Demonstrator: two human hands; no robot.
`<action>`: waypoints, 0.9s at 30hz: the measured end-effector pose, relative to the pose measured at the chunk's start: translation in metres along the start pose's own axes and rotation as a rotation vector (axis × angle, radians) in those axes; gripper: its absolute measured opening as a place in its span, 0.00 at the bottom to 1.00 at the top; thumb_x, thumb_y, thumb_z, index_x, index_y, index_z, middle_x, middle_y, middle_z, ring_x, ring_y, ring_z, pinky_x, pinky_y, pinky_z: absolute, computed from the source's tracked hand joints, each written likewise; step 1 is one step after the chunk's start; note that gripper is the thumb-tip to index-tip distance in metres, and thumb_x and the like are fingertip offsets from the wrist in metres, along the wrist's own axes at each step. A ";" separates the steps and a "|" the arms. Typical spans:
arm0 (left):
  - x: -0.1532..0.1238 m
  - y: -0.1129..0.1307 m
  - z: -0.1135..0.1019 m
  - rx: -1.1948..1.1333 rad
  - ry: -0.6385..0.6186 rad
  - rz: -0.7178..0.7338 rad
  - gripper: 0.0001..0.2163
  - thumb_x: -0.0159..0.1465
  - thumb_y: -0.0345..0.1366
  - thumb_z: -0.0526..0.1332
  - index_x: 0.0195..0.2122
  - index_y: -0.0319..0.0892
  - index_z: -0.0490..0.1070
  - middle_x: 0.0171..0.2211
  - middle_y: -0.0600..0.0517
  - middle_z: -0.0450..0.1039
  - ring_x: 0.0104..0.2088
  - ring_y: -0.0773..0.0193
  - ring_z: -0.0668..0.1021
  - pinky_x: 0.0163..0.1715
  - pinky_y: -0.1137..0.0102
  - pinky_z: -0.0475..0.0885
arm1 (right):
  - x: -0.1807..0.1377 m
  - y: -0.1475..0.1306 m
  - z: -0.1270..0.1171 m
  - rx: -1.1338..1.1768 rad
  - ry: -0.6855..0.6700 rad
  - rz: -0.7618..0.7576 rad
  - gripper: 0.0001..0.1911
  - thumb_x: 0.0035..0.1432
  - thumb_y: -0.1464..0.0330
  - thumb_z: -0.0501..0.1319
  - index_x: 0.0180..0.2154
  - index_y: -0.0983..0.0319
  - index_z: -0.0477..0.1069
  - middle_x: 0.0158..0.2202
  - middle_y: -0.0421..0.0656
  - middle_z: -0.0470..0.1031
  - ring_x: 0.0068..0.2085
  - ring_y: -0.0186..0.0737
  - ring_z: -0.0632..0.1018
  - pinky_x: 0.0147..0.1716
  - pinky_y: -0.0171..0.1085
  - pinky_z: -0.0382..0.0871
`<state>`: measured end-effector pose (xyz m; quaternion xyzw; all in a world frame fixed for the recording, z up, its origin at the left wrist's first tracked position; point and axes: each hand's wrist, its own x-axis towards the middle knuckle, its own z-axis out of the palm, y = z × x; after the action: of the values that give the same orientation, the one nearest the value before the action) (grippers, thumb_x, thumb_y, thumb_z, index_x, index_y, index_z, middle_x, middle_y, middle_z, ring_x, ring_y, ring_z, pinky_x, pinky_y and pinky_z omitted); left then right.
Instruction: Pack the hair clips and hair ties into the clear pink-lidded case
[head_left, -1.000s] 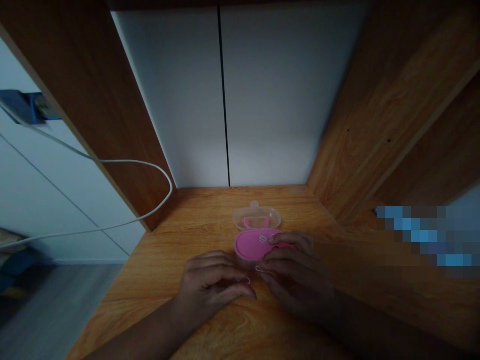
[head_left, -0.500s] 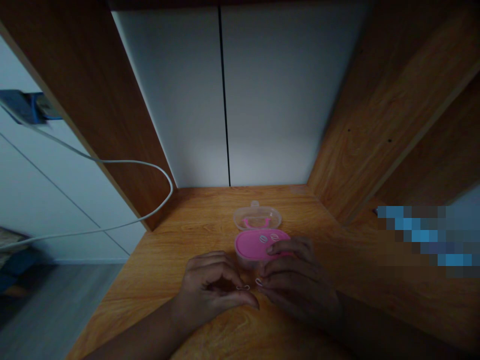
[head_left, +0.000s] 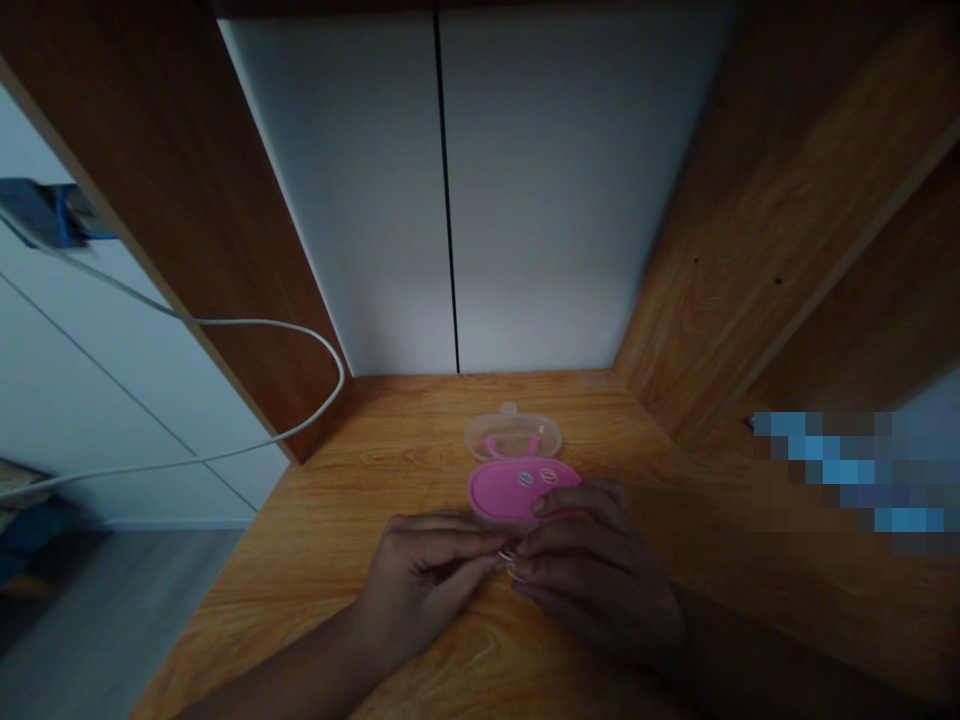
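Observation:
An oval pink case [head_left: 501, 492] lies open on the wooden desk [head_left: 300, 620], with its clear plastic lid [head_left: 513, 435] hinged behind it. Two small wire loop clips [head_left: 537, 477] rest on its pink surface. My left hand [head_left: 424, 580] pinches a similar clip [head_left: 506, 555] in its fingertips. My right hand [head_left: 592, 570] holds another clip [head_left: 514, 573] close by, and one of its fingers lies on the case's near edge. The fingertips of both hands nearly meet in front of the case.
A white cable [head_left: 247, 325] loops from a blue plug at the upper left and past the desk's left side. Wooden side panels [head_left: 750, 270] and white doors [head_left: 450, 200] surround the desk. A blurred blue patch [head_left: 847, 470] covers the right side.
My left hand has moved right, bringing its clip close to the clip in my right hand. The hands now nearly meet, and the case has not visibly moved.

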<state>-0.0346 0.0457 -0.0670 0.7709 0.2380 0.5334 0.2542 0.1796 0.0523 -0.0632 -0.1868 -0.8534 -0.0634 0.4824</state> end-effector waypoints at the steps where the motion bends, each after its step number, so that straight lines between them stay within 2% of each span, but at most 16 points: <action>1: 0.001 0.001 0.000 -0.017 -0.005 -0.024 0.11 0.61 0.25 0.66 0.42 0.44 0.82 0.33 0.47 0.84 0.32 0.63 0.85 0.32 0.73 0.81 | -0.001 0.000 0.000 -0.005 -0.002 -0.003 0.07 0.58 0.70 0.67 0.39 0.54 0.76 0.35 0.35 0.82 0.47 0.39 0.77 0.48 0.42 0.67; 5: 0.003 0.007 0.002 -0.080 -0.033 -0.107 0.10 0.60 0.25 0.65 0.39 0.43 0.82 0.29 0.48 0.83 0.28 0.63 0.84 0.28 0.73 0.81 | -0.002 0.001 0.001 -0.026 -0.006 0.010 0.08 0.60 0.69 0.66 0.42 0.53 0.76 0.36 0.36 0.82 0.48 0.39 0.76 0.48 0.42 0.67; 11: 0.003 0.008 0.004 -0.135 -0.035 -0.127 0.11 0.60 0.23 0.64 0.39 0.42 0.82 0.32 0.47 0.84 0.29 0.63 0.85 0.30 0.74 0.81 | -0.001 0.002 0.004 -0.034 0.021 0.058 0.07 0.59 0.68 0.67 0.41 0.53 0.77 0.34 0.36 0.81 0.46 0.40 0.77 0.46 0.42 0.68; 17: -0.002 -0.002 0.005 -0.085 0.059 -0.121 0.14 0.58 0.23 0.66 0.43 0.43 0.81 0.32 0.47 0.84 0.28 0.63 0.85 0.30 0.73 0.82 | -0.001 0.003 0.005 -0.032 0.042 0.048 0.08 0.56 0.71 0.69 0.39 0.56 0.77 0.34 0.38 0.81 0.46 0.40 0.76 0.45 0.42 0.68; 21: -0.004 -0.004 0.004 -0.083 0.040 -0.081 0.20 0.59 0.21 0.66 0.50 0.46 0.78 0.35 0.49 0.84 0.30 0.64 0.85 0.32 0.73 0.82 | -0.001 0.003 0.007 -0.057 0.034 0.063 0.07 0.59 0.70 0.67 0.40 0.54 0.77 0.34 0.37 0.81 0.46 0.40 0.76 0.45 0.42 0.68; 27: -0.004 -0.003 0.003 0.034 -0.021 0.035 0.22 0.61 0.21 0.63 0.55 0.46 0.74 0.33 0.49 0.83 0.32 0.64 0.84 0.32 0.72 0.81 | -0.004 0.007 0.009 -0.074 0.024 0.066 0.07 0.58 0.71 0.68 0.39 0.53 0.77 0.35 0.35 0.82 0.45 0.40 0.77 0.45 0.43 0.68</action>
<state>-0.0331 0.0452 -0.0732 0.7847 0.2308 0.5254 0.2343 0.1768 0.0606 -0.0720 -0.2317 -0.8380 -0.0813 0.4873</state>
